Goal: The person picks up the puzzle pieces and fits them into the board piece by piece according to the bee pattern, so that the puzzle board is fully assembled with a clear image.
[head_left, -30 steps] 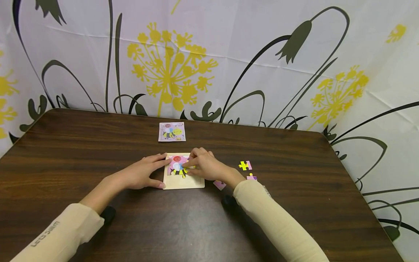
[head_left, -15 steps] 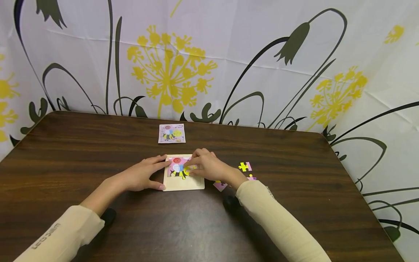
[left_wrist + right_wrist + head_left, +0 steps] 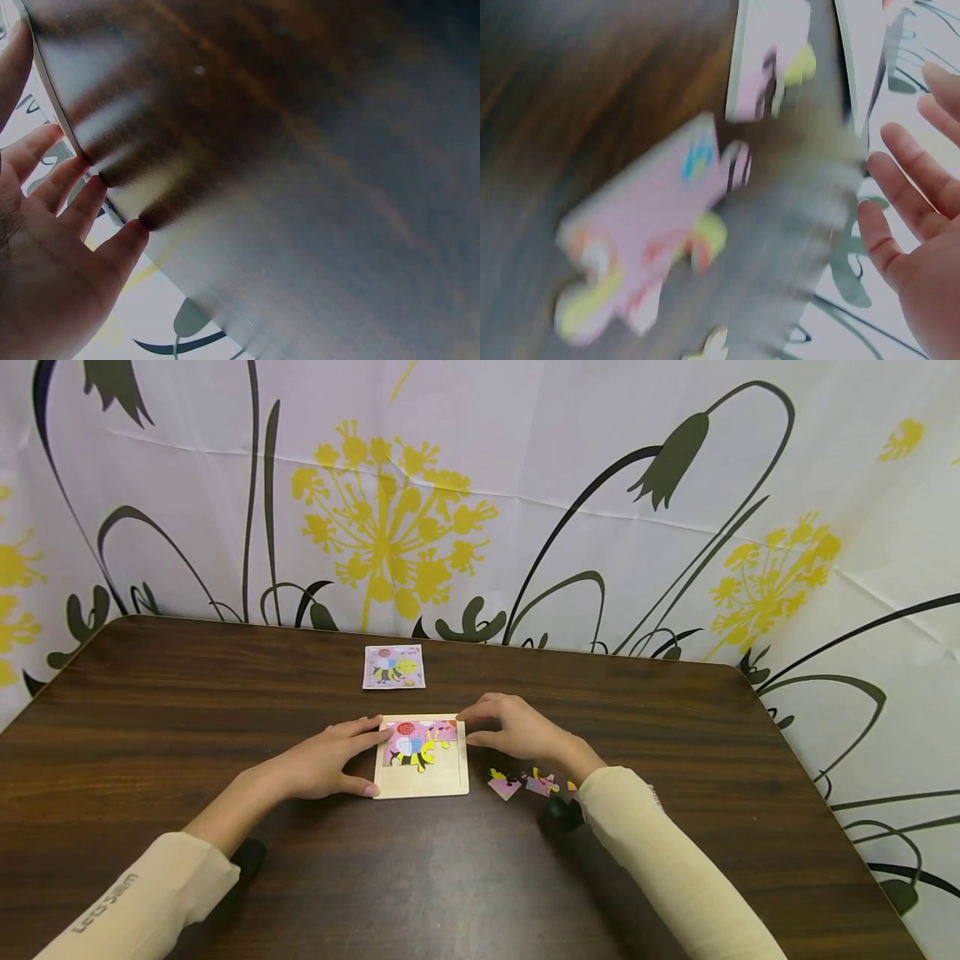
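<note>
A pale wooden puzzle tray (image 3: 420, 787) lies on the table, its upper part filled with joined bee puzzle pieces (image 3: 411, 752). My left hand (image 3: 315, 764) rests along its left side, fingers stretched over the edge and thumb at the near corner. In the left wrist view those fingertips (image 3: 135, 232) line the tray's edge. My right hand (image 3: 517, 727) is at the tray's upper right edge with loosely bent fingers. The right wrist view shows this hand (image 3: 930, 217) holding nothing. Below it lie loose pink-and-yellow puzzle pieces (image 3: 504, 785), blurred in the right wrist view.
A square bee picture card (image 3: 393, 667) lies behind the tray. The dark wooden table (image 3: 262, 685) ends at a floral cloth (image 3: 555, 510). Part of another loose piece (image 3: 572, 786) shows beside the right wrist.
My right hand has drawn off the puzzle to the tray's right edge, uncovering the upper right piece. More loose pieces show below its wrist; others are now covered. The left hand stays put.
</note>
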`<state>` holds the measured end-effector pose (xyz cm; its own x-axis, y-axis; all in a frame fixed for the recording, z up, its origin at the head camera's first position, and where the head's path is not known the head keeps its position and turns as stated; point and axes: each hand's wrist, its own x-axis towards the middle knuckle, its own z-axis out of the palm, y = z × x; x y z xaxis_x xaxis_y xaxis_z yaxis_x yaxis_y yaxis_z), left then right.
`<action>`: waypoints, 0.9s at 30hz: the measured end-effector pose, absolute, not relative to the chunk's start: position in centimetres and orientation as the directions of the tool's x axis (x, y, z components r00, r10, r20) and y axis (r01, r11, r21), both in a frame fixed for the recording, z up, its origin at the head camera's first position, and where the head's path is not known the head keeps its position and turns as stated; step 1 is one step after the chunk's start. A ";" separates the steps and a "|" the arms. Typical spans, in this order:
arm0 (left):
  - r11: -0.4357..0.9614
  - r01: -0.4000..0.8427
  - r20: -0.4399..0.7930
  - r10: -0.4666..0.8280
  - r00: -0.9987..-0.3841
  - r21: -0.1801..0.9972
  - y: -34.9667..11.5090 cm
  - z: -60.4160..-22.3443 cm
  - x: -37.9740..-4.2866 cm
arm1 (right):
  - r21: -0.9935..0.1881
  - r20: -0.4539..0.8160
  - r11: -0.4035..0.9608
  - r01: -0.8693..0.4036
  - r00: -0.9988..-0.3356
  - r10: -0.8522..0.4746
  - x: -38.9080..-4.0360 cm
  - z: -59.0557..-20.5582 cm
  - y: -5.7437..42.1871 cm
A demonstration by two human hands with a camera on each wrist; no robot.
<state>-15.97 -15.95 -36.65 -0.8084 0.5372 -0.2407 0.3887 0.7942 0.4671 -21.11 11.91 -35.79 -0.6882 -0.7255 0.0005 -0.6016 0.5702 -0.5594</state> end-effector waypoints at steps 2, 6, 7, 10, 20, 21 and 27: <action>0.794 0.389 -0.240 0.538 -0.808 0.468 -16.0 -36.7 -16.0 | -0.559 0.012 0.572 -0.600 -0.696 -0.718 -21.3 -35.6 12.7; 0.791 0.391 -0.239 0.540 -0.807 0.470 -15.9 -36.6 -15.9 | -0.552 0.021 0.591 -0.588 -0.718 -0.695 -21.6 -35.4 14.4; 0.791 0.391 -0.239 0.541 -0.807 0.470 -15.9 -36.6 -15.9 | -0.555 0.014 0.600 -0.576 -0.727 -0.686 -21.6 -35.4 14.8; 0.792 0.392 -0.238 0.540 -0.807 0.469 -15.9 -36.6 -15.9 | -0.567 -0.010 0.625 -0.537 -0.754 -0.657 -21.7 -35.3 16.0; 0.793 0.390 -0.237 0.537 -0.810 0.468 -15.9 -36.8 -16.0 | -0.538 -0.057 0.710 -0.453 -0.822 -0.567 -22.0 -35.9 20.6; 0.794 0.387 -0.238 0.535 -0.810 0.468 -15.9 -36.8 -16.0 | -0.530 -0.060 0.723 -0.443 -0.831 -0.553 -22.0 -36.1 21.0; 0.795 0.388 -0.239 0.536 -0.810 0.467 -16.0 -36.8 -16.0 | -0.507 -0.077 0.761 -0.404 -0.859 -0.507 -21.8 -36.6 22.8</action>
<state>-15.99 -15.96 -36.77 -0.8098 0.5358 -0.2391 0.3876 0.7945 0.4674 -21.80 22.81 -36.60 -0.8586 -0.5070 -0.0767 -0.4042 0.7612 -0.5071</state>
